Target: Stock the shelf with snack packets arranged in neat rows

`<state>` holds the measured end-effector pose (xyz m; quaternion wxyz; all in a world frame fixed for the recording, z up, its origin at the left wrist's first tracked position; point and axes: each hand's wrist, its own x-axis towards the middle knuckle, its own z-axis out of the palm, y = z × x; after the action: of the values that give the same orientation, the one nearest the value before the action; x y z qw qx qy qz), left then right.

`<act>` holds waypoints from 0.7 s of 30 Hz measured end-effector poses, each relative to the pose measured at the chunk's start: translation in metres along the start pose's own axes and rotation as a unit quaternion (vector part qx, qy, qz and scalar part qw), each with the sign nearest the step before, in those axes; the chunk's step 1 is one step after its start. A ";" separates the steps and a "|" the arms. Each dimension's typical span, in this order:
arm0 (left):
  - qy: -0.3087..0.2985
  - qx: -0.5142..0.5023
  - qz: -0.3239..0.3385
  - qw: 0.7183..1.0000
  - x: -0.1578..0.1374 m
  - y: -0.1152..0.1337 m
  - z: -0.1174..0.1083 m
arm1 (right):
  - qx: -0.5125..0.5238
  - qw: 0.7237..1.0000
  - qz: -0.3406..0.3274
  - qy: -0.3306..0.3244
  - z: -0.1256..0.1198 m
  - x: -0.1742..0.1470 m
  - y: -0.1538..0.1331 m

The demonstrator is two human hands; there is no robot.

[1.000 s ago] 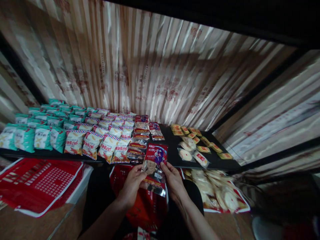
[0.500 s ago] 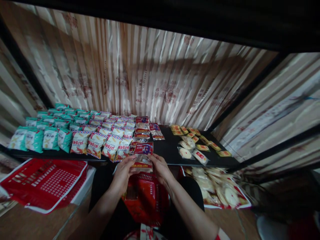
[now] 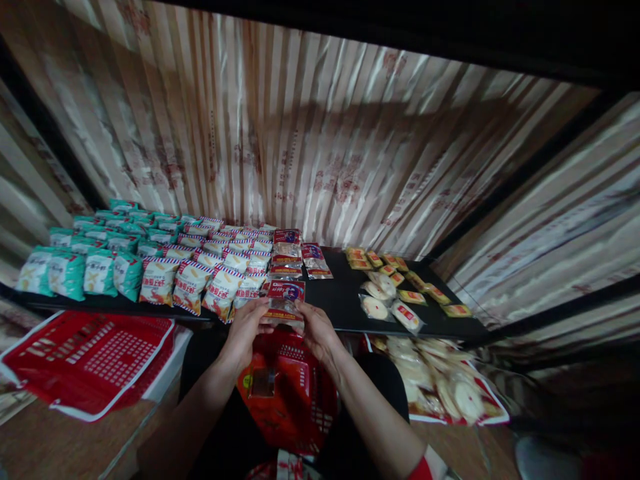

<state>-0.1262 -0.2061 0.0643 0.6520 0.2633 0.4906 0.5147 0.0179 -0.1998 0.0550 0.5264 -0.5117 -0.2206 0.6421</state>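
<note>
Your left hand (image 3: 245, 329) and right hand (image 3: 317, 330) pinch a red packet (image 3: 284, 303) by its sides at the black shelf's (image 3: 337, 300) front edge, shelf contact unclear in the gloom; probably light, pliant, slick film, best held at both edges.

Glossy plastic packet (image 3: 285, 302), matt shelf (image 3: 333, 297)

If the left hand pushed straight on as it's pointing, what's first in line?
First comes the held red packet, which the left hand touches. Past it, probably the similar red packets on the black shelf, though depth is hard to judge.
</note>
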 end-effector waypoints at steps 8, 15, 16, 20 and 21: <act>0.037 0.047 -0.032 0.998 0.014 0.010 0.010 | 0.009 1.000 0.015 0.005 0.002 0.015 -0.004; 0.060 0.079 -0.025 0.995 0.030 0.005 0.013 | 0.022 1.000 0.019 0.011 -0.006 0.021 0.000; 0.059 0.083 -0.022 0.995 0.032 0.003 0.013 | 0.020 1.000 0.019 0.008 -0.007 0.020 0.001; 0.044 0.089 -0.007 0.995 0.040 0.002 0.013 | 0.006 1.000 0.020 -0.009 -0.006 0.019 0.000; 0.045 0.089 -0.004 0.995 0.042 0.002 0.013 | 0.004 1.000 0.022 -0.010 -0.005 0.019 0.000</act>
<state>-0.1153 -0.1648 0.0553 0.6057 0.2948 0.5641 0.4776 0.0240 -0.1839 0.0455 0.5123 -0.5081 -0.2118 0.6592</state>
